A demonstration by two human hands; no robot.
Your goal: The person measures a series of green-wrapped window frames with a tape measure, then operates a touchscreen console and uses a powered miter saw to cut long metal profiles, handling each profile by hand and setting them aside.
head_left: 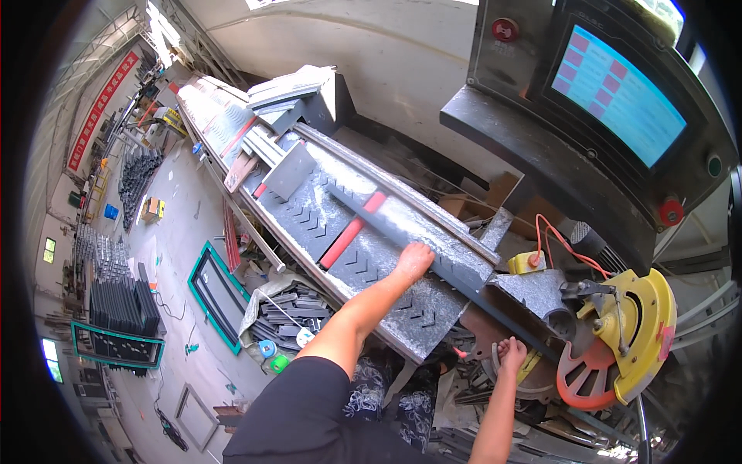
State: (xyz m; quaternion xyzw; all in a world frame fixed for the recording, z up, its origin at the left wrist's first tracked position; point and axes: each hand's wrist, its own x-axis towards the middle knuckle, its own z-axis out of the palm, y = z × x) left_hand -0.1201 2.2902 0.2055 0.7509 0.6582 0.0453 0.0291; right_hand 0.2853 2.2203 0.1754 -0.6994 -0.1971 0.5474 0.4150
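Observation:
A long dark grey profile bar (pixel 456 278) lies slantwise along the dusty machine bed (pixel 309 224), its right end running in beside the saw. My left hand (pixel 416 261) is closed over the bar near its middle, knuckles up. Lower right, my right hand (pixel 511 353) is held in front of the saw with its fingers curled together. A thin greyish piece shows beside those fingers, but what they grip is too small to make out. The saw has a yellow guard (pixel 649 332) and an orange-red slotted cover (pixel 587 379).
A control panel with a lit screen (pixel 618 97) and a red button (pixel 671 211) overhangs the right. Red rollers (pixel 342 243) cross the bed. Below its front edge lie a heap of grey offcuts (pixel 297 309) and a green-edged frame (pixel 216 298).

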